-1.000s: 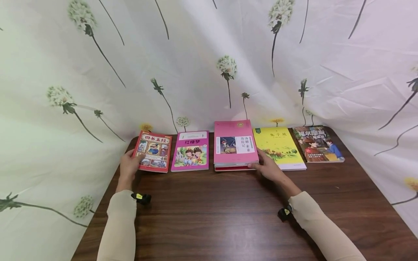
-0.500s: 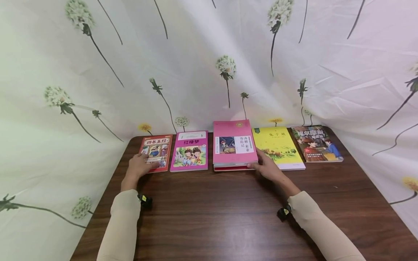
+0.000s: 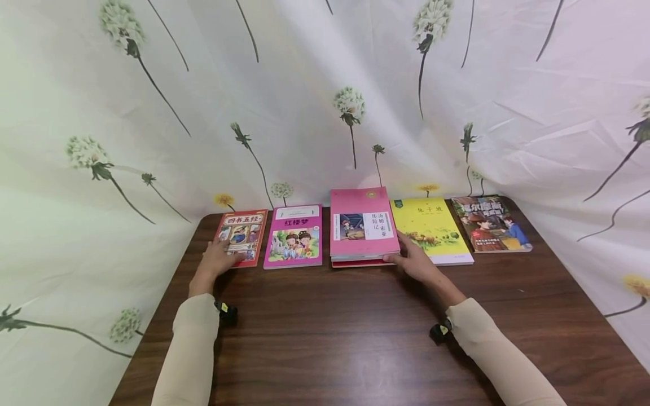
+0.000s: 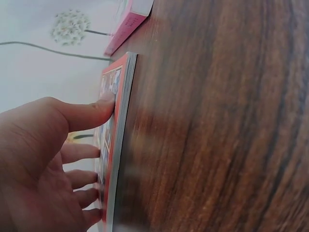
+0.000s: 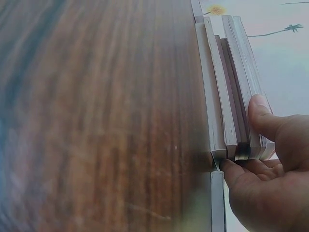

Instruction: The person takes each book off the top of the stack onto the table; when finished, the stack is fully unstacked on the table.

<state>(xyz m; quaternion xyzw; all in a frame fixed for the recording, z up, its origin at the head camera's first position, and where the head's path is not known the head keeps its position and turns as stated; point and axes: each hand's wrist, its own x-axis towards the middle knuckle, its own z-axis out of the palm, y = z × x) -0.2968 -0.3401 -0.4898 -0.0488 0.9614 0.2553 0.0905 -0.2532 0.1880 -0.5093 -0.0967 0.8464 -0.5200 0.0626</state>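
Observation:
My left hand rests on the lower left part of a red picture book, which lies flat at the left end of a row. In the left wrist view, the thumb and fingertips touch the cover of the red book, fingers loosely extended. My right hand grips the near right corner of a stack of books topped by a thick pink one. The right wrist view has the thumb on the front edges of the upper books in the stack, with the fingers bent against its side.
A magenta book lies between the red book and the stack. Right of the stack are a yellow book and a dark-covered book. A dandelion-print curtain hangs behind the brown wooden table.
The left hand has shifted from the red book's left edge onto its cover, and the slightly tilted book now lies straighter. The right hand stays at the stack.

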